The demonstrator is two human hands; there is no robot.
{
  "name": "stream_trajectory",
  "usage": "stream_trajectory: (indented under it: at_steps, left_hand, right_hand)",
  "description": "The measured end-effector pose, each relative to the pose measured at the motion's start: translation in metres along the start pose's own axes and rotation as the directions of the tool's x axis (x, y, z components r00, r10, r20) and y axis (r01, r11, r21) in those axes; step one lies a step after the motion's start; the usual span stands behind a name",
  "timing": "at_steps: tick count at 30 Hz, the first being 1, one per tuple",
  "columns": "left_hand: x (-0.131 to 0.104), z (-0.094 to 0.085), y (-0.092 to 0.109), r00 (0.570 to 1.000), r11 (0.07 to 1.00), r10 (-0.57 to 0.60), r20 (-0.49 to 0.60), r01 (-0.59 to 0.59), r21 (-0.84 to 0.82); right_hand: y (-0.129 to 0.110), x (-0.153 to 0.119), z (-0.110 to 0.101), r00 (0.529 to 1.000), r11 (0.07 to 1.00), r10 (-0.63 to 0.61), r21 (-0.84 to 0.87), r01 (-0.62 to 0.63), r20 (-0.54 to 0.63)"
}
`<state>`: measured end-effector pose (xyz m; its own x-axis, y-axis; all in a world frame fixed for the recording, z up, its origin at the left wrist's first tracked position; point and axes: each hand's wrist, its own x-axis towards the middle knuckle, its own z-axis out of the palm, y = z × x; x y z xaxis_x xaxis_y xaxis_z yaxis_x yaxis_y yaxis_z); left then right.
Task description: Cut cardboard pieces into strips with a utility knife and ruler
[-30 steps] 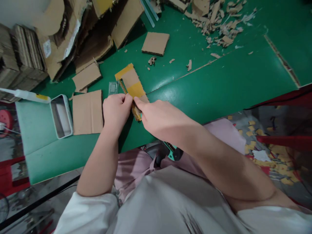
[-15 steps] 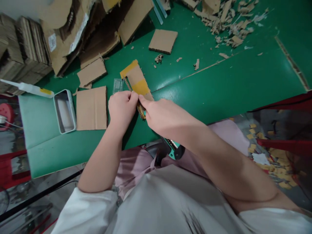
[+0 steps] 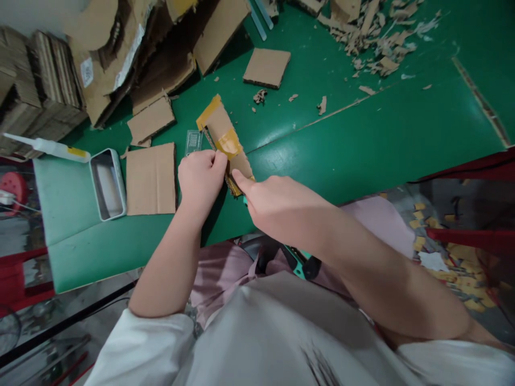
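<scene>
My left hand (image 3: 203,174) is closed in a fist at the left edge of a narrow piece of cardboard (image 3: 220,123) with yellow tape on it, gripping that edge. My right hand (image 3: 276,201) wraps around a green and black utility knife (image 3: 298,264), whose rear end sticks out below the wrist. Its index finger stretches forward over the near end of the taped cardboard. The blade is hidden under that hand. A small clear plastic piece (image 3: 193,140) with print lies just beyond my left hand.
Left of my hands lie a square cardboard sheet (image 3: 151,179), a phone-shaped case (image 3: 108,185) and a white glue bottle (image 3: 60,149). Farther back are a cardboard square (image 3: 266,67), shredded scraps (image 3: 378,43) and large cardboard pieces (image 3: 164,80). Stacked cardboard (image 3: 52,75) stands far left.
My right hand has moved toward me and slightly right with the utility knife, uncovering more of the taped cardboard. My left hand stays almost in place.
</scene>
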<state>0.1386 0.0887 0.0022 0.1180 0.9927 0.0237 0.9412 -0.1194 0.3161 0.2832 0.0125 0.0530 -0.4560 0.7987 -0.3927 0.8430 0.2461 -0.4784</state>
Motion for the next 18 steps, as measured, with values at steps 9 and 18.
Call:
stream_trajectory:
  at_steps: [9,18]
  left_hand:
    - [-0.002,0.0,0.002,1.0,1.0,-0.022,0.005,0.022,0.006]
    - [0.0,0.0,-0.001,1.0,1.0,0.007,-0.01,-0.007,-0.029]
  right_hand:
    - [0.0,-0.014,0.014,0.994,0.995,-0.069,-0.08,0.062,-0.082]
    - [-0.003,-0.026,0.022,0.99,0.982,-0.14,-0.134,0.136,-0.021]
